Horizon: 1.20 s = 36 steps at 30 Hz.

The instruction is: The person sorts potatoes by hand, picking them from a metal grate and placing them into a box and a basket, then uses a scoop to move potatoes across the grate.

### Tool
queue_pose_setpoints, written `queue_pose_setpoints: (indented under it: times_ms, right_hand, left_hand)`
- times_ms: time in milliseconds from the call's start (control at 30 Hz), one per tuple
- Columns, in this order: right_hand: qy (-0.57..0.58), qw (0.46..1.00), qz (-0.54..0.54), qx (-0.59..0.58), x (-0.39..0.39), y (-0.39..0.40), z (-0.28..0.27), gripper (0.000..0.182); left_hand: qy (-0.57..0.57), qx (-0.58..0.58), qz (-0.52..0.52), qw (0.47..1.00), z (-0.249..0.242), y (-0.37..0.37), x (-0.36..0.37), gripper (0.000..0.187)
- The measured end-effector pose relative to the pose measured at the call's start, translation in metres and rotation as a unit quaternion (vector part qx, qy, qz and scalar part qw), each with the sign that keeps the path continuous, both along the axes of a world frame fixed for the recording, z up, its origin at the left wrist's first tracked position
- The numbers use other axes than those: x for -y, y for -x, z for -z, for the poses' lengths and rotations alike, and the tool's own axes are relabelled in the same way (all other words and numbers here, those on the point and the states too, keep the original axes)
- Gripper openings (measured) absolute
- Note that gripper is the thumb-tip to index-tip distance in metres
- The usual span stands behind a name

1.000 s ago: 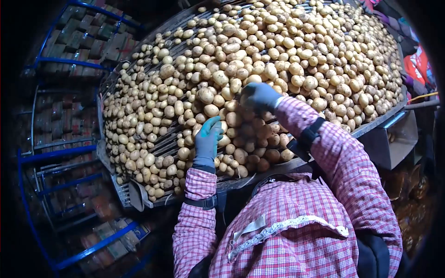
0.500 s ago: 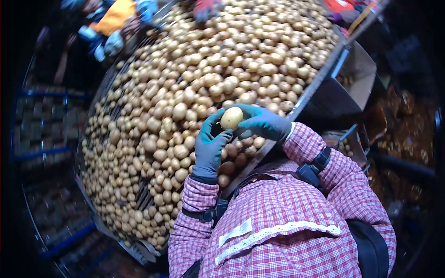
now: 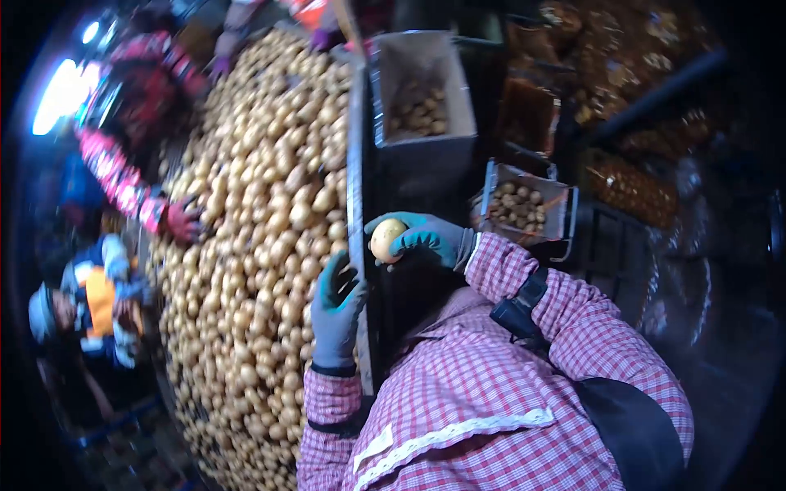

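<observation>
A round, pale yellow potato [image 3: 386, 240] is gripped in my right hand [image 3: 438, 240], just past the metal edge of the sorting table. That hand wears a grey and green work glove, its fingers and thumb closed around the potato. My left hand [image 3: 337, 315], gloved the same way, hovers over the near edge of the potato heap [image 3: 270, 221]. Its fingers are bent but apart from the thumb, with nothing visible between them. Loose potatoes lie just left of it.
A metal rail [image 3: 355, 164] borders the table. Beyond it stand a tall box [image 3: 426, 151] and a smaller crate [image 3: 565, 217], both holding potatoes. Across the heap, a co-worker's gloved hand [image 3: 182, 221] reaches in. Another person [image 3: 98, 303] is at the left.
My view has swung right. My right hand has carried the potato off the heap and past the rail, away from my left hand. My left hand no longer touches the potato.
</observation>
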State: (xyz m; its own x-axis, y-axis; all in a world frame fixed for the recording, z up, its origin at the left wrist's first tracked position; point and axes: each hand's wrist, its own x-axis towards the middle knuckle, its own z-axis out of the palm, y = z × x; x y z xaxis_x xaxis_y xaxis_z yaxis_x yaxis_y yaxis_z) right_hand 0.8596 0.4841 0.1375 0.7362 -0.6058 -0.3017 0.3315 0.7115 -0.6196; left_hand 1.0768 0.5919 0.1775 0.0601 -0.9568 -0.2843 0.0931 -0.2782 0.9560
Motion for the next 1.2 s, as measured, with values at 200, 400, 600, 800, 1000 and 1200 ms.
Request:
queue_pose_setpoints:
  times_ms: [200,400,600,800,1000,1200]
  right_hand:
    - [0.006,0.982,0.171,-0.086,-0.003,0.118,0.040,0.043]
    - [0.021,0.905,0.243,-0.349,-0.011,0.234,0.086,0.043]
    - [0.233,0.833,0.175,-0.470,0.039,0.237,0.074,0.053]
    - [0.149,0.954,-0.067,-0.252,0.083,0.013,0.034,0.039]
    - [0.233,0.920,-0.266,-0.168,0.010,-0.220,0.018,0.031]
    - [0.599,0.714,-0.212,-0.294,-0.029,-0.379,0.033,0.056]
  left_hand:
    - [-0.030,0.043,0.064,0.997,0.015,0.021,0.028,0.046]
    - [-0.071,0.034,0.040,0.996,0.036,0.011,0.029,0.043]
    - [-0.051,0.032,0.032,0.998,0.056,-0.007,0.006,0.037]
    - [-0.107,0.035,-0.039,0.993,0.056,-0.023,-0.062,0.035]
    - [-0.116,0.043,-0.270,0.955,0.043,-0.090,-0.160,0.030]
    - [-0.125,0.021,-0.431,0.893,0.031,-0.164,-0.260,0.030]
